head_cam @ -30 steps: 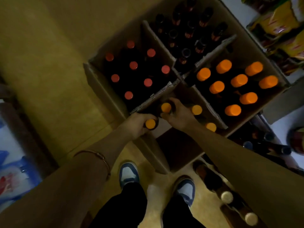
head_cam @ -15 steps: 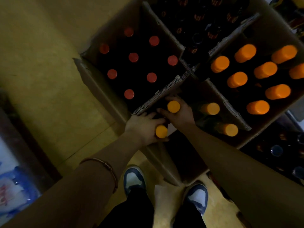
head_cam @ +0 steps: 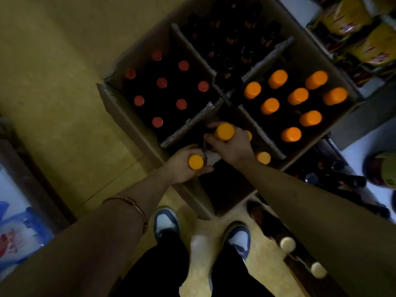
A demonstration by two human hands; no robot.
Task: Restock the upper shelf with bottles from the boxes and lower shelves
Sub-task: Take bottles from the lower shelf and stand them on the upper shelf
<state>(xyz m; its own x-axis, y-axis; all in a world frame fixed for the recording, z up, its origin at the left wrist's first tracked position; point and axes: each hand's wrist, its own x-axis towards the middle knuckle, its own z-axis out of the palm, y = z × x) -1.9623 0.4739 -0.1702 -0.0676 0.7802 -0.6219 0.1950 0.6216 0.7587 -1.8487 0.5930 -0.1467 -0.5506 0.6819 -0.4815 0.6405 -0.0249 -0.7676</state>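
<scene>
Several open cardboard boxes stand together on the floor. My left hand [head_cam: 182,166] grips the neck of a dark bottle with an orange cap [head_cam: 195,162], over the near box [head_cam: 216,202]. My right hand [head_cam: 232,144] grips a second orange-capped bottle [head_cam: 224,131] just beyond it. Two more orange caps [head_cam: 263,157] show in the same box, partly hidden by my right hand. The right box holds several orange-capped bottles [head_cam: 297,96]. The left box holds several red-capped bottles [head_cam: 161,82]. The far box has dark-capped bottles [head_cam: 246,39]. The bottle bodies are lost in shadow.
My two shoes [head_cam: 166,221] stand on the yellow floor [head_cam: 53,82] right before the boxes. Low shelves on the right carry dark bottles [head_cam: 334,179] and cream-capped bottles [head_cam: 287,243]. Yellow packets [head_cam: 364,28] lie at the top right. A blue printed pack [head_cam: 12,232] sits at the left.
Both hands have risen a little with their orange-capped bottles; the right bottle's cap now stands clear above my fingers. The view has swung between frames.
</scene>
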